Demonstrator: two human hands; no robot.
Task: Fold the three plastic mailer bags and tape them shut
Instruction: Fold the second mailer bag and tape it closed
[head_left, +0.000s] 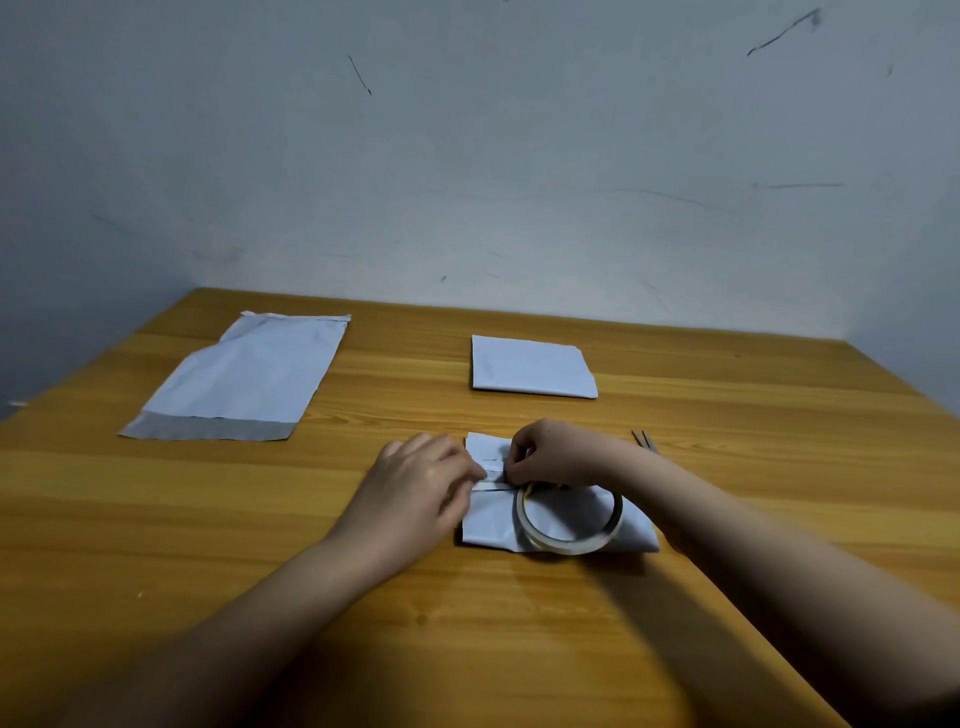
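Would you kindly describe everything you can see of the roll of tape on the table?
The roll of tape is a thin ring of clear or pale yellowish tape with a wide open centre. It lies flat on top of the folded mailer bag near the table's front, whose pale plastic shows through its hole. The right hand, just behind it, seems to pinch a strip at the bag's seam; whether that strip still joins the roll cannot be told.

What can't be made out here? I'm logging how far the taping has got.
- Head view: the fingers of both hands hide the seam of the near folded bag.
- Tape strip: too small to confirm.
- Far folded bag: tape not discernible.
- Metal tool: mostly behind the right forearm.
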